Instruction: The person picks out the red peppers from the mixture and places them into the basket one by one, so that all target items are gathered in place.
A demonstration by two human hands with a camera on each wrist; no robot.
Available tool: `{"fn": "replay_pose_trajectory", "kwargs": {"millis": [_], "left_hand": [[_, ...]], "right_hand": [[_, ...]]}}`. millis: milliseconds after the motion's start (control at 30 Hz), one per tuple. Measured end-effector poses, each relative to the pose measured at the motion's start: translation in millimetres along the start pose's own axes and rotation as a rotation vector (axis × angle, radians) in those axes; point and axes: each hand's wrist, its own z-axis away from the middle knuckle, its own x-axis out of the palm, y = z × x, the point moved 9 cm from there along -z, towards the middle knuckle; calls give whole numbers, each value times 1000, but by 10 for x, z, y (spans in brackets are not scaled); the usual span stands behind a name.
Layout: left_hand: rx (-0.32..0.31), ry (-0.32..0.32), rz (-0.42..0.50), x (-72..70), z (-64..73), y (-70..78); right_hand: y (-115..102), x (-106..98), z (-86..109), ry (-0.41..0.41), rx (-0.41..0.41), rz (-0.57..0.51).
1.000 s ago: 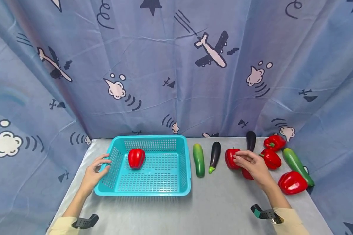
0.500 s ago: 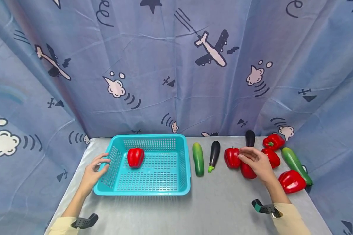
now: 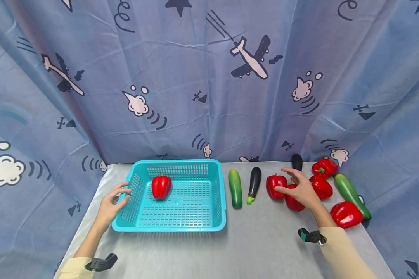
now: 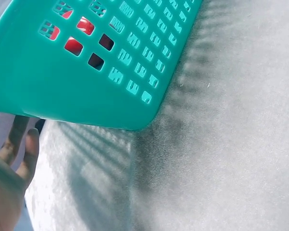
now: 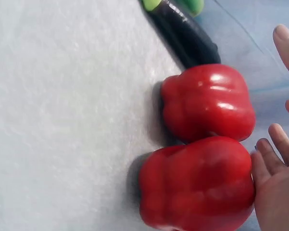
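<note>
My left hand (image 3: 107,206) rests at the left rim of a turquoise basket (image 3: 171,229), fingers relaxed and not clenched round it. In the left wrist view, the fingers of my left hand (image 4: 9,178) reach the basket's edge (image 4: 86,96). One red bell pepper (image 3: 161,187) lies inside the basket. My right hand (image 3: 303,192) is spread, thumb and fingers apart, above two touching red bell peppers: the left pepper (image 3: 275,186) and the partly hidden right pepper (image 3: 294,203). In the right wrist view, the right hand (image 5: 279,178) is beside the nearer pepper (image 5: 197,185) and holds nothing.
Between basket and peppers lie a cucumber (image 3: 235,189) and an eggplant (image 3: 254,184). Further right are another eggplant (image 3: 296,161), several red peppers (image 3: 346,214) and a second cucumber (image 3: 352,195). A patterned blue curtain (image 3: 209,77) borders the grey table (image 3: 258,248).
My right hand has spread its fingers wider and its wrist has shifted slightly up and to the left. The left hand, basket and vegetables look unchanged.
</note>
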Motion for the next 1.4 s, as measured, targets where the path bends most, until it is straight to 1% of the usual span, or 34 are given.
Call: {"fn": "replay_pose_trajectory", "kwargs": {"millis": [67,167,300,467,733,967,1033,1200,1300,1400], "left_hand": [[-1,0,-1,7,4,85],[-19,-3,-14,16,12,209],[-40,-17,-47,27,10,260],[-68,-17,-63,22,8,262],[-44,-17,-42,25,15,248],[2,-16,7,27,24,229],[-3,-17,0,28,22,228],[-43,-23,-35,30,13,230],[-50,-22,-43,23,13,239],[-42,-21,-34,18,11,252]], "right_hand": [[16,1,-37,-8,8,10],[24,6,-88,-26,4,37],[38,2,-134,-44,5,79],[93,4,-170,-84,36,81],[256,65,-215,-154,77,107],[294,103,-242,-203,102,151],[291,109,-243,-217,113,174],[277,111,-245,-235,132,214],[274,118,-254,-248,130,205],[266,122,-260,-258,119,183]]}}
